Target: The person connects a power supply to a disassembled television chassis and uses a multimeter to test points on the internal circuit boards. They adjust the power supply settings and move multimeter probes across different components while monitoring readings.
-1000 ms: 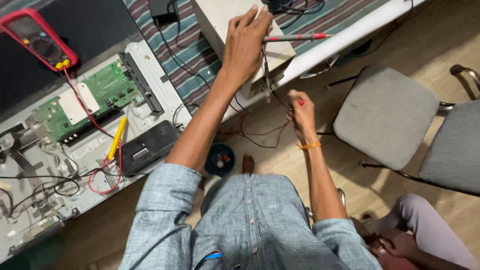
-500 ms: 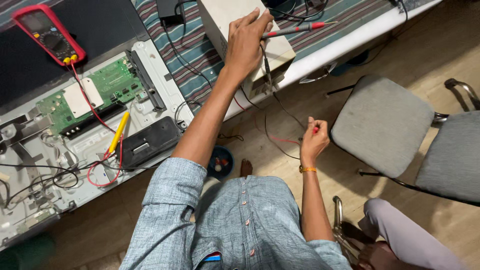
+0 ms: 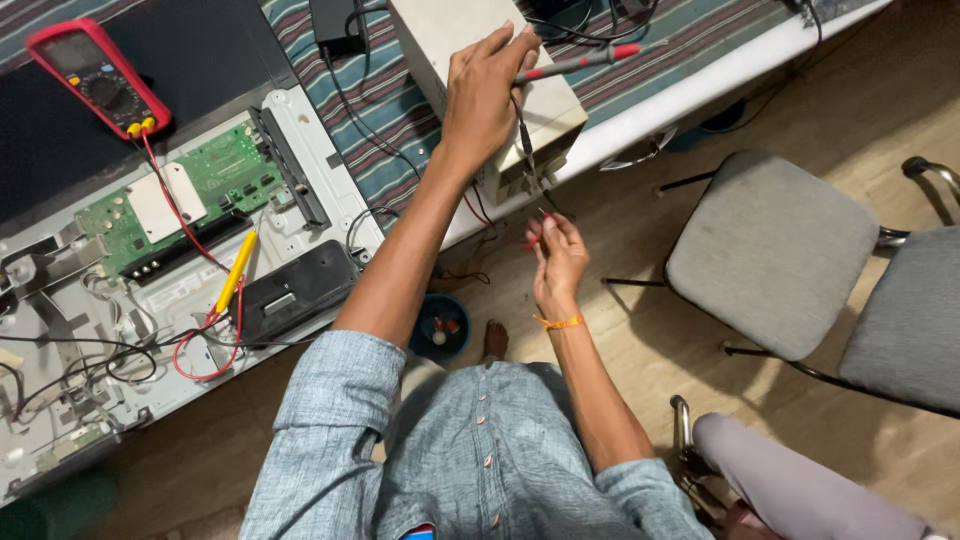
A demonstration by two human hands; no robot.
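Left hand (image 3: 485,95) rests closed on top of the beige box (image 3: 540,110) at the 12 o'clock edge of the bench, pinning the red-tipped probe (image 3: 580,62) between fingers and box. Compared with a second ago, this hand keeps the same place; the probe has not shifted.

Right hand (image 3: 558,262) has changed. Half a second ago it hung low, at about 3 o'clock of the body, fist closed on a red piece. Now it is raised just below the front face of the box, fingers pinched narrow on the thin lead (image 3: 527,150) that drops from the left hand. What the fingertips grip at the very end is too small to tell. Judgement: the work has moved from gathering the lead to handling its end near the box front.

Red meter (image 3: 95,75) lies at 10 o'clock, its red wire (image 3: 185,225) running over the green circuit board (image 3: 185,195). Yellow screwdriver (image 3: 236,272) lies untouched beside it. Grey chair (image 3: 770,250) stands at 3 o'clock.
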